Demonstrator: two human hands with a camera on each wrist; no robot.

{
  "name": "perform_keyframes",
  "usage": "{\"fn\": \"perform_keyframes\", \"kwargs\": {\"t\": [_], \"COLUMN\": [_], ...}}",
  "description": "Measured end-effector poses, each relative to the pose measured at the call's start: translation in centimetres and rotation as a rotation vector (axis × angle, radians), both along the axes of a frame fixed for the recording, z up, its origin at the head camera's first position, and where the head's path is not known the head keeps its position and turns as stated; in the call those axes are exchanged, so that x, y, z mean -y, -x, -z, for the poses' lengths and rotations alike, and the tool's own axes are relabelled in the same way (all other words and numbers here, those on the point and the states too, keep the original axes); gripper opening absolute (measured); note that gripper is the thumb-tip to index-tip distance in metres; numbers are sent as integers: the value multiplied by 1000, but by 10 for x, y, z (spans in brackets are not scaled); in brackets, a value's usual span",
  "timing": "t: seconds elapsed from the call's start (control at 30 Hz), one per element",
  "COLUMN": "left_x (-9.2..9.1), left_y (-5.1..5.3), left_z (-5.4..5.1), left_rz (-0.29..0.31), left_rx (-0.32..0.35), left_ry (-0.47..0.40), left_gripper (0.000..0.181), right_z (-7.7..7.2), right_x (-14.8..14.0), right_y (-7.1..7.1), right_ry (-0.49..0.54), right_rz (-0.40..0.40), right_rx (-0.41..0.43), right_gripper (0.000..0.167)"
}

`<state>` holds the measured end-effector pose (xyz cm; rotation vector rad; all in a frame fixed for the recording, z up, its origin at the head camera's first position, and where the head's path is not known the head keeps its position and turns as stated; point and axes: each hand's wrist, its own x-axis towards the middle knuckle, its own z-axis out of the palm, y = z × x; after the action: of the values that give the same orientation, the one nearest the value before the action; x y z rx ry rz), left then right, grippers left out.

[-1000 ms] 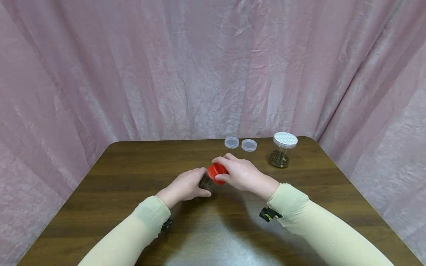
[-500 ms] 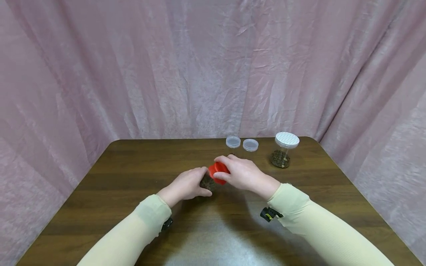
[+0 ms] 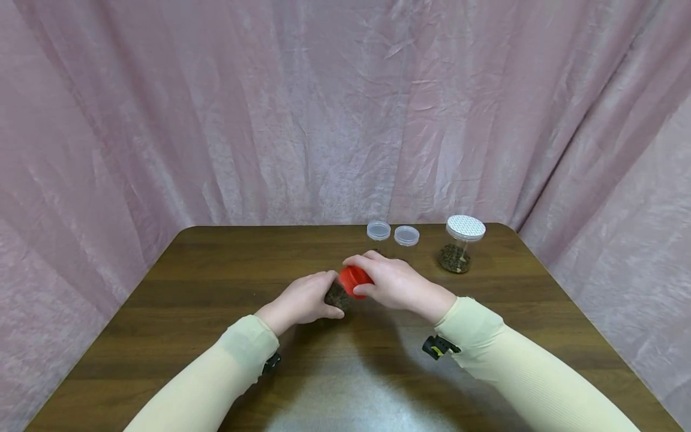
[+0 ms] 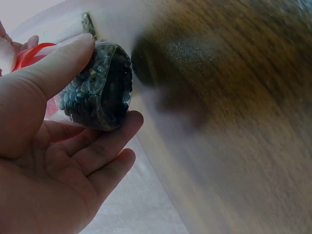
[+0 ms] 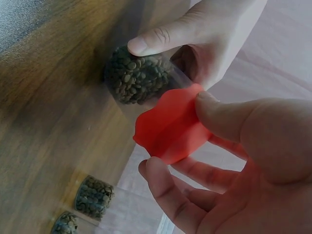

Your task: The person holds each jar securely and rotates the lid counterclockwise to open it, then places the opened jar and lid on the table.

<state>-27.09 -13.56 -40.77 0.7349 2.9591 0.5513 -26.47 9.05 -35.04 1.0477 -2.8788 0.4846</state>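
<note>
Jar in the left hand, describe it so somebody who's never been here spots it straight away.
Find the brown wooden table, then look near its middle. The left hand grips the clear jar of small brownish pieces, and the right hand holds its red top. That wavy red edge sets it apart from the paler-lidded jars farther back.

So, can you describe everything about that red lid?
The red lid looks like smooth plastic or rubber, with a wavy outline. It sits at the mouth end of a clear jar and looks tilted; whether it is fastened can't be told. The right hand grips it, partly hiding its edge.
</note>
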Motion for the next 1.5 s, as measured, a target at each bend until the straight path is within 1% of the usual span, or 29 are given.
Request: {"fn": "perform_keyframes", "kwargs": {"t": [0.1,0.2,0.37,0.5,0.6,0.87,1.17,1.5], "left_x": [0,1,1,0,0,1,1,3], "left_y": [0,0,1,-1,-1,-2,-2,-2], "left_z": [1,1,0,-1,-1,-1,-1,1], "left_rz": [-2,-1,0,-4,-3,11,8,10], "left_rx": [0,-3,0,6,3,-21,-16,-18], "left_ry": [2,6,7,9,11,13,6,-7], "left_gripper": [54,54,54,55,55,55,53,52], "right_z": [0,1,1,1,1,3,3,4], "right_x": [-1,-1,0,2,3,2,2,3], "right_y": [1,1,2,2,2,1,-1,-1], "right_ry": [5,14,27,15,6,5,8,13], "right_rz": [-17,-17,35,78,87,67,61,55], "right_rx": [0,3,23,37,36,-5,-4,-5], "right_gripper": [51,53,57,52,48,46,47,47]}}
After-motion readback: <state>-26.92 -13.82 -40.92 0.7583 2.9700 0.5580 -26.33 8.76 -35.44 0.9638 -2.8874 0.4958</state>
